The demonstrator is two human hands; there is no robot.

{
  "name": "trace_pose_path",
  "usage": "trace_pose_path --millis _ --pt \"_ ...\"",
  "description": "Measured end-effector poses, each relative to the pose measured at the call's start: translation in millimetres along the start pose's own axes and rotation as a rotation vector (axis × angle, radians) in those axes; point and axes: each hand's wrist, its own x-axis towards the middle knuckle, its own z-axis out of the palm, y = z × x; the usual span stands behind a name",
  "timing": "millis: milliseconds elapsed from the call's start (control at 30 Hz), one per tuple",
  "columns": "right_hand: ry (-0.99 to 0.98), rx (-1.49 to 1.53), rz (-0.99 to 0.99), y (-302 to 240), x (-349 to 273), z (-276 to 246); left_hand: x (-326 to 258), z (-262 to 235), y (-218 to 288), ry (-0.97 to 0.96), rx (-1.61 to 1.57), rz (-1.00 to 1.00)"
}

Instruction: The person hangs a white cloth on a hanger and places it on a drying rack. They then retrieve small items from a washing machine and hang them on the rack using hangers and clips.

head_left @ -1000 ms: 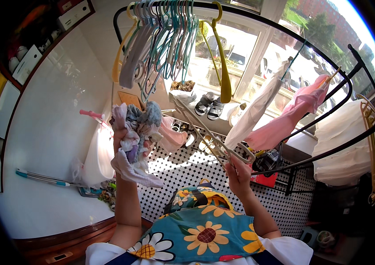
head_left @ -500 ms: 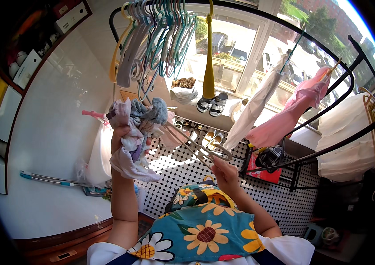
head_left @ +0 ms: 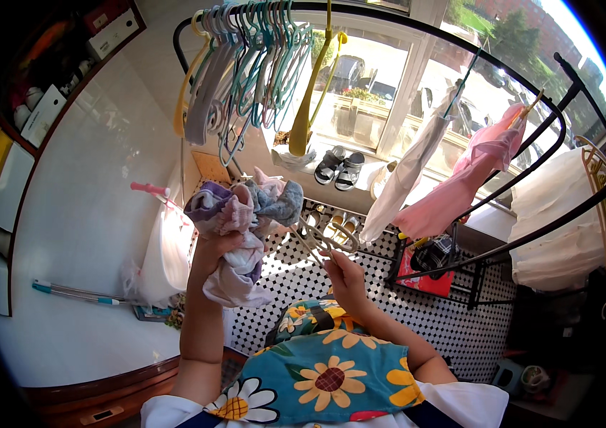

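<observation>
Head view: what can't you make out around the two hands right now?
- Left hand: its fingers are buried in the bundle of small clothes; how many pieces, and what kind, cannot be told.
- Right hand: it holds a thin pale hanger; its hook is lost against the chequered floor.
- Hangers on the rail: overlapping, too tangled to count.
- Shelves at the left rim: dark and bent by the fisheye.
</observation>
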Motion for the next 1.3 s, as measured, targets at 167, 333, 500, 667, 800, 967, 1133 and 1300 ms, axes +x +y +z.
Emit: trace_pose_path --millis 167,333,500,667,800,967,1133,1300 --pt "0.09 0.049 0.067 0.3 8.0 2.5 -10.7 8.7 -1.3 -0.022 0.432 -0.05" --pt "0.15 0.039 -0.149 3.2 16.1 -5.2 -14.5 31.0 18.4 -0.281 0.201 -0.329" --pt "-0.001 -0.131 -0.293 1.1 21.0 -41.9 -6.8 31.6 65.1 -0.382 0.976 0.453" --pt "-0.164 -0.033 -0.351 -4.1 27.2 -68.1 43.8 -0.2 119.0 -0.778 0.568 -0.083" --pt "-0.288 -0.023 -0.308 -13.7 29.5 -87.8 79.9 -17.6 84.2 -1.054 0.336 -0.376" --pt "-0.305 0.036 -0.304 -18.0 31.8 -103.4 94.1 -8.6 25.6 -1.565 0.212 -0.514" --pt "-0.337 0.123 -0.367 -14.4 30.3 -107.6 73.4 3.9 13.9 -1.679 0.114 -0.65" --pt "-0.419 0.249 -0.322 -14.1 27.7 -103.3 52.5 24.2 -5.0 -1.758 -0.122 -0.665"
